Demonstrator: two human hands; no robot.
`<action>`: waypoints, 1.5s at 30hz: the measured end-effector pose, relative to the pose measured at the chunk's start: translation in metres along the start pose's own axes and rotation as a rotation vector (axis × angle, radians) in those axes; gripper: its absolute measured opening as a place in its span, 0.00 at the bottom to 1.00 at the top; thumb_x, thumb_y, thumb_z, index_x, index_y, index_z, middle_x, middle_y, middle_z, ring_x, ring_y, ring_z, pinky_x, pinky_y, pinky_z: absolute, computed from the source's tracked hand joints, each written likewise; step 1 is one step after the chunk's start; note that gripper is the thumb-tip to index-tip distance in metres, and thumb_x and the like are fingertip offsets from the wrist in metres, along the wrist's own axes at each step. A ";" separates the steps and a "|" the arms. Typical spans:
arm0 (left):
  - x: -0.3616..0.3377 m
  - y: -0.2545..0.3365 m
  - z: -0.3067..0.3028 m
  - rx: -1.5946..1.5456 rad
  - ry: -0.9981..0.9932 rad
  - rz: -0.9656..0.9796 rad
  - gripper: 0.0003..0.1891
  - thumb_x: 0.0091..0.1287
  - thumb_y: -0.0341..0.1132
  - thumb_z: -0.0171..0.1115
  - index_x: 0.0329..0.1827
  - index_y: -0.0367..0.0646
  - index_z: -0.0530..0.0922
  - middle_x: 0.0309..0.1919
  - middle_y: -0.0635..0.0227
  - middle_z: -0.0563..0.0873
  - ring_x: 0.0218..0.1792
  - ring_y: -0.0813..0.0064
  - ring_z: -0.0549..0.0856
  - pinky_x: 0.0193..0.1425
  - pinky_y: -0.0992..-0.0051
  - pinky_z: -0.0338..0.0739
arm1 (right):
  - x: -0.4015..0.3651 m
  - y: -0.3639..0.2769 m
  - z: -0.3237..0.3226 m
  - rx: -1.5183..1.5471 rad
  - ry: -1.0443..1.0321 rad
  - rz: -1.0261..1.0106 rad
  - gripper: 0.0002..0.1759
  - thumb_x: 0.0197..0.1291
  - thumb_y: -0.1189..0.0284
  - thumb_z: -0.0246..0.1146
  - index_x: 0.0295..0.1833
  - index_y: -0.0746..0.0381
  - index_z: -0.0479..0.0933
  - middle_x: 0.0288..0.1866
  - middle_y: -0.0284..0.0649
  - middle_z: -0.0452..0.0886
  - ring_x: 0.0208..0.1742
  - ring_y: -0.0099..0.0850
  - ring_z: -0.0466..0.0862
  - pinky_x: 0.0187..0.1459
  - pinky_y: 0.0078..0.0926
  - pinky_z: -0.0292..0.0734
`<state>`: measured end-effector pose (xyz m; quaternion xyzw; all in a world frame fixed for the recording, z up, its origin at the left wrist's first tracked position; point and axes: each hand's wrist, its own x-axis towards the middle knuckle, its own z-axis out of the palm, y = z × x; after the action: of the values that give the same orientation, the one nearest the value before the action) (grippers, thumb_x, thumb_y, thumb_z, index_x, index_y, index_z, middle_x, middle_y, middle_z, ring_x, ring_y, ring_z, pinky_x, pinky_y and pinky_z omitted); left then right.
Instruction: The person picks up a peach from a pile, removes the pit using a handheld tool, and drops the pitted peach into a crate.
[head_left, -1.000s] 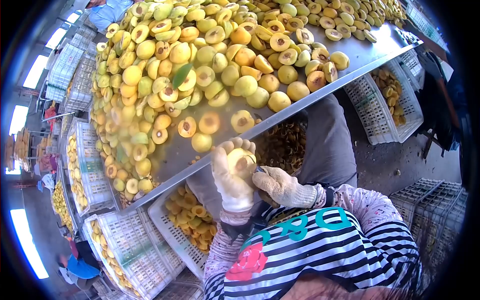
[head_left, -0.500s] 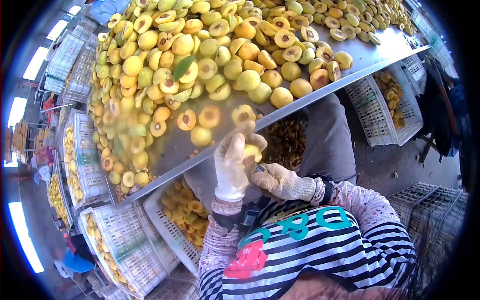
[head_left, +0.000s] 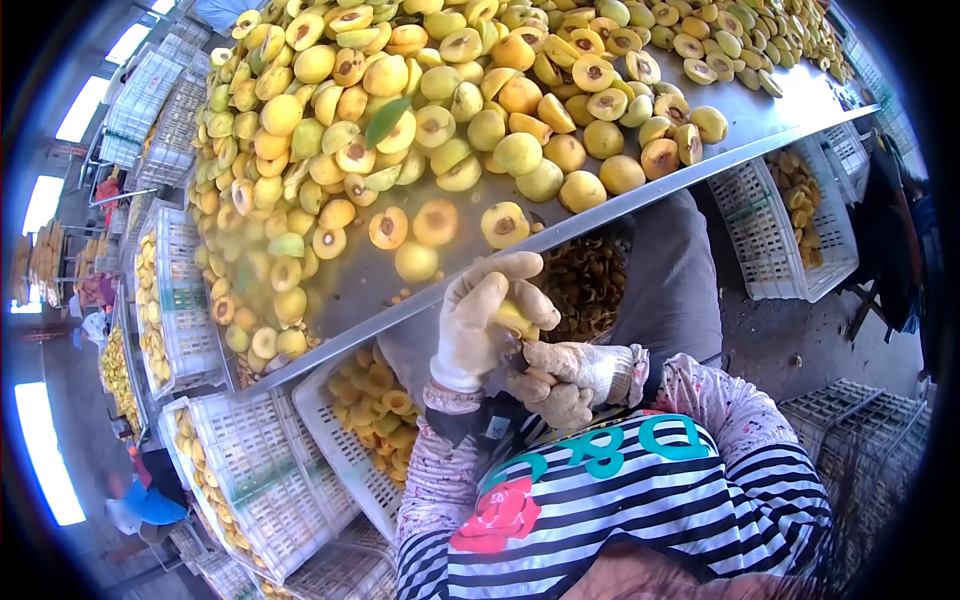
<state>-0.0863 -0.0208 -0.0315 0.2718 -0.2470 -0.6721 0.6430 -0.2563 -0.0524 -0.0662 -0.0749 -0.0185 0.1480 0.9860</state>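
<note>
My left hand point(head_left: 488, 318), in a pale glove, is closed round a yellow peach half point(head_left: 515, 318) just below the metal table's front edge. Its fingers hide much of the fruit. Close against it, my right hand point(head_left: 570, 378), in a knitted glove, grips a small dark metal tool point(head_left: 516, 354); its exact kind is mostly hidden by the fingers. The tool's tip is beside the peach half. Beyond the edge, a heap of halved yellow peaches point(head_left: 400, 75) covers much of the metal table point(head_left: 360, 290), many halves with brown pits or pit hollows facing up.
A green leaf point(head_left: 387, 122) lies on the heap. Under the hands, brown pits point(head_left: 580, 285) fill a container between the knees. White plastic crates with peach pieces stand at the left point(head_left: 265, 490), beside my lap point(head_left: 345, 455) and at the right point(head_left: 765, 235). Another crate point(head_left: 850, 430) sits lower right.
My right hand has turned, its fingers now showing more below the fruit. My left hand has shifted slightly right, its fingers curled further over the peach half. The view has moved a little.
</note>
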 end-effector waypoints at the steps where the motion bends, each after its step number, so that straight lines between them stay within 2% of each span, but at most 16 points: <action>1: 0.002 0.000 0.001 -0.008 -0.017 -0.005 0.20 0.79 0.38 0.51 0.63 0.33 0.79 0.31 0.58 0.88 0.34 0.60 0.86 0.47 0.57 0.82 | -0.001 0.001 0.000 0.026 -0.038 -0.022 0.32 0.69 0.34 0.53 0.36 0.54 0.70 0.16 0.26 0.64 0.12 0.18 0.62 0.14 0.18 0.58; 6: 0.016 -0.012 0.017 -0.160 -0.113 0.055 0.19 0.78 0.34 0.50 0.64 0.33 0.79 0.32 0.56 0.88 0.36 0.60 0.88 0.47 0.59 0.83 | 0.004 0.017 -0.018 0.346 -0.480 -0.037 0.31 0.71 0.36 0.53 0.38 0.56 0.72 0.16 0.27 0.66 0.12 0.20 0.64 0.15 0.18 0.61; 10: 0.035 -0.036 0.022 -0.479 -0.215 0.016 0.21 0.79 0.33 0.48 0.72 0.36 0.72 0.33 0.64 0.84 0.40 0.62 0.83 0.53 0.57 0.79 | -0.011 0.033 -0.034 0.349 -0.438 -0.204 0.25 0.73 0.42 0.56 0.44 0.55 0.77 0.19 0.29 0.69 0.14 0.21 0.66 0.15 0.20 0.63; 13: 0.038 -0.047 0.015 -0.501 0.260 -0.057 0.19 0.80 0.35 0.45 0.66 0.35 0.75 0.35 0.63 0.85 0.40 0.63 0.84 0.53 0.60 0.80 | -0.018 0.014 0.015 0.314 -0.469 -0.385 0.22 0.75 0.45 0.55 0.47 0.52 0.79 0.21 0.30 0.71 0.14 0.22 0.69 0.15 0.22 0.65; 14: 0.034 -0.040 0.016 -0.301 0.305 0.010 0.19 0.81 0.36 0.45 0.66 0.35 0.75 0.36 0.62 0.86 0.40 0.64 0.84 0.51 0.62 0.81 | -0.024 0.006 0.021 0.256 -0.350 -0.436 0.23 0.76 0.44 0.52 0.44 0.53 0.77 0.20 0.29 0.69 0.14 0.22 0.67 0.16 0.22 0.64; 17: -0.008 -0.008 0.008 0.442 0.393 0.249 0.20 0.80 0.39 0.47 0.64 0.35 0.76 0.41 0.55 0.88 0.41 0.64 0.87 0.43 0.71 0.82 | -0.033 -0.005 0.015 0.048 0.591 -0.371 0.30 0.77 0.40 0.44 0.35 0.54 0.68 0.17 0.27 0.61 0.12 0.22 0.60 0.16 0.23 0.61; 20: -0.064 0.045 -0.015 1.075 0.496 0.232 0.11 0.74 0.33 0.61 0.53 0.36 0.82 0.41 0.56 0.88 0.43 0.62 0.87 0.55 0.66 0.82 | -0.031 -0.008 0.013 -0.027 0.538 -0.369 0.26 0.78 0.42 0.46 0.37 0.53 0.67 0.19 0.25 0.58 0.14 0.19 0.57 0.17 0.21 0.61; 22: -0.081 0.089 -0.026 2.141 0.329 0.466 0.13 0.63 0.31 0.70 0.49 0.40 0.85 0.44 0.58 0.88 0.48 0.54 0.86 0.59 0.60 0.78 | -0.026 -0.009 0.014 -0.025 0.539 -0.335 0.26 0.78 0.42 0.48 0.36 0.53 0.67 0.19 0.26 0.59 0.15 0.20 0.58 0.17 0.21 0.62; 23: -0.077 0.096 -0.028 2.178 0.443 0.519 0.15 0.57 0.32 0.73 0.48 0.42 0.85 0.46 0.58 0.88 0.52 0.50 0.84 0.62 0.56 0.75 | -0.022 -0.009 0.015 -0.036 0.567 -0.335 0.27 0.77 0.42 0.48 0.36 0.53 0.67 0.19 0.26 0.60 0.15 0.20 0.58 0.18 0.21 0.62; 29: 0.022 0.078 -0.061 2.055 0.673 -0.244 0.37 0.55 0.55 0.75 0.62 0.38 0.77 0.54 0.50 0.85 0.58 0.51 0.83 0.64 0.59 0.77 | -0.014 -0.006 0.034 -0.169 0.708 -0.289 0.28 0.77 0.42 0.50 0.33 0.53 0.69 0.20 0.29 0.65 0.16 0.22 0.62 0.21 0.22 0.66; 32: 0.043 0.080 -0.067 2.151 0.512 -0.187 0.34 0.57 0.49 0.76 0.61 0.36 0.77 0.52 0.52 0.85 0.53 0.54 0.86 0.57 0.62 0.81 | -0.017 -0.003 0.033 -0.244 0.752 -0.320 0.29 0.77 0.41 0.48 0.37 0.55 0.69 0.19 0.29 0.63 0.16 0.21 0.61 0.19 0.23 0.62; 35: 0.021 0.092 -0.053 1.024 0.396 -0.124 0.24 0.62 0.26 0.68 0.62 0.32 0.74 0.50 0.60 0.83 0.46 0.75 0.85 0.46 0.71 0.88 | -0.022 -0.007 0.038 -0.408 0.729 -0.283 0.25 0.78 0.46 0.50 0.37 0.57 0.69 0.20 0.30 0.65 0.17 0.20 0.62 0.19 0.22 0.59; 39: -0.018 0.061 -0.047 -0.048 -0.017 0.082 0.32 0.68 0.37 0.63 0.74 0.33 0.67 0.70 0.42 0.75 0.64 0.46 0.81 0.69 0.50 0.80 | -0.002 -0.011 0.046 -0.653 0.666 -0.210 0.18 0.74 0.54 0.56 0.41 0.57 0.74 0.20 0.27 0.66 0.16 0.20 0.62 0.19 0.23 0.54; 42: -0.031 0.031 -0.024 -0.131 0.302 0.112 0.27 0.78 0.52 0.53 0.62 0.34 0.76 0.54 0.49 0.84 0.49 0.54 0.88 0.56 0.58 0.87 | 0.020 -0.015 0.049 -0.783 0.722 -0.141 0.21 0.73 0.52 0.58 0.49 0.61 0.78 0.24 0.35 0.76 0.24 0.25 0.75 0.26 0.25 0.67; 43: -0.030 0.022 -0.006 0.145 0.520 0.156 0.28 0.80 0.56 0.46 0.53 0.36 0.79 0.44 0.53 0.86 0.39 0.60 0.87 0.46 0.64 0.87 | 0.026 -0.016 0.051 -0.864 0.776 -0.145 0.23 0.73 0.51 0.58 0.52 0.62 0.78 0.28 0.38 0.79 0.28 0.28 0.78 0.31 0.27 0.71; 45: -0.026 0.011 0.003 0.160 0.562 0.200 0.27 0.81 0.55 0.45 0.52 0.36 0.79 0.42 0.54 0.86 0.37 0.62 0.86 0.44 0.66 0.85 | 0.033 -0.019 0.054 -1.009 0.852 -0.180 0.27 0.73 0.49 0.59 0.57 0.63 0.78 0.35 0.44 0.84 0.38 0.35 0.84 0.41 0.31 0.77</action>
<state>-0.0797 0.0050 -0.0200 0.4710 -0.1371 -0.4823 0.7258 -0.2228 -0.0529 -0.0098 -0.5773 0.2997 -0.0043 0.7596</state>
